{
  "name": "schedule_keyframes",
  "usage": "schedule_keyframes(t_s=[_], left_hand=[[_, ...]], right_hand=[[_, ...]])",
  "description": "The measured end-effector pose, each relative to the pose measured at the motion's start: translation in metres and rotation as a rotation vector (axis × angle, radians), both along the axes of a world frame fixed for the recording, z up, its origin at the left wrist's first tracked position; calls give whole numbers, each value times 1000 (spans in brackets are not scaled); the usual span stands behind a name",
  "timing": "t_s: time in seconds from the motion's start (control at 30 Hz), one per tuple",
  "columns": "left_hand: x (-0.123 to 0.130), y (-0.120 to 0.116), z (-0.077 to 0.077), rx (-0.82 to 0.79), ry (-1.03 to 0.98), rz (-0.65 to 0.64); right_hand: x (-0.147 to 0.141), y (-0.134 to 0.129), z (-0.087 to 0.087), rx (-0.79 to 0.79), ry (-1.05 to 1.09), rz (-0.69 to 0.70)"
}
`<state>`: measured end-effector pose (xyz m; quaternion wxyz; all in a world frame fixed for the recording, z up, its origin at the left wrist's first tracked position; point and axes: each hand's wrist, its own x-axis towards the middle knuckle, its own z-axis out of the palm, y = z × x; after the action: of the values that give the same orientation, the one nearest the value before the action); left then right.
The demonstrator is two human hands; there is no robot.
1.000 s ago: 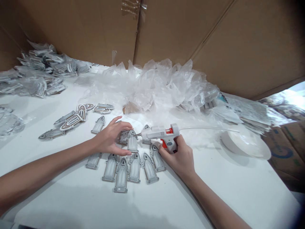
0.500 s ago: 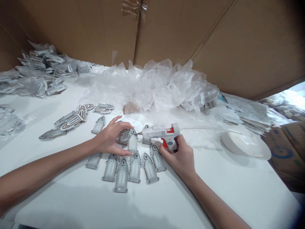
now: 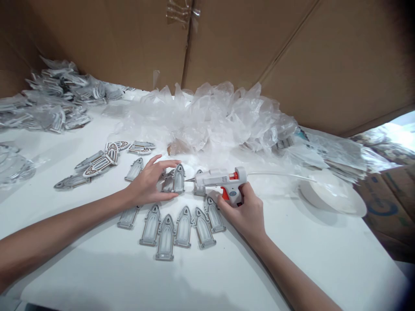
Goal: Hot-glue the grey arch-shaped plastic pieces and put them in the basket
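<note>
My left hand (image 3: 154,180) grips a grey arched window-shaped piece (image 3: 179,178) between thumb and fingers, tilted up off the table. My right hand (image 3: 248,212) is wrapped round the handle of a white and red glue gun (image 3: 218,178), whose nozzle points left at the right edge of that piece. A long clear glue stick (image 3: 279,173) sticks out of the gun's back. Below the hands, several similar arched pieces (image 3: 165,237) lie in a fan on the table. One more piece (image 3: 199,183) lies partly behind the gun.
Crumpled clear plastic bags (image 3: 223,114) are heaped at the back. Patterned pieces (image 3: 99,165) lie at the left, with a bagged pile (image 3: 61,93) behind them. On the right are a white bowl (image 3: 353,203) and a cardboard box (image 3: 385,205).
My left hand has moved slightly up, and the held piece has risen and turned more edge-on. The glue gun has shifted only slightly.
</note>
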<state>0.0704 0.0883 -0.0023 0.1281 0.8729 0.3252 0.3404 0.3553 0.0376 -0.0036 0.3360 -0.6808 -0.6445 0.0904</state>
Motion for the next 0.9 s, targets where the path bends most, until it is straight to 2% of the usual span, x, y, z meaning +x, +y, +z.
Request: schedule_keyframes(t_s=[0.3,0.6,0.9], left_hand=[[1,-1,0,8,14,0],[1,0,0,28,-27,56],[1,-4,1,145,22,59]], right_hand=[[-1,0,4,12,13,10],[1,0,2,38,-6,60],[1,-1,1,29,-55,82]])
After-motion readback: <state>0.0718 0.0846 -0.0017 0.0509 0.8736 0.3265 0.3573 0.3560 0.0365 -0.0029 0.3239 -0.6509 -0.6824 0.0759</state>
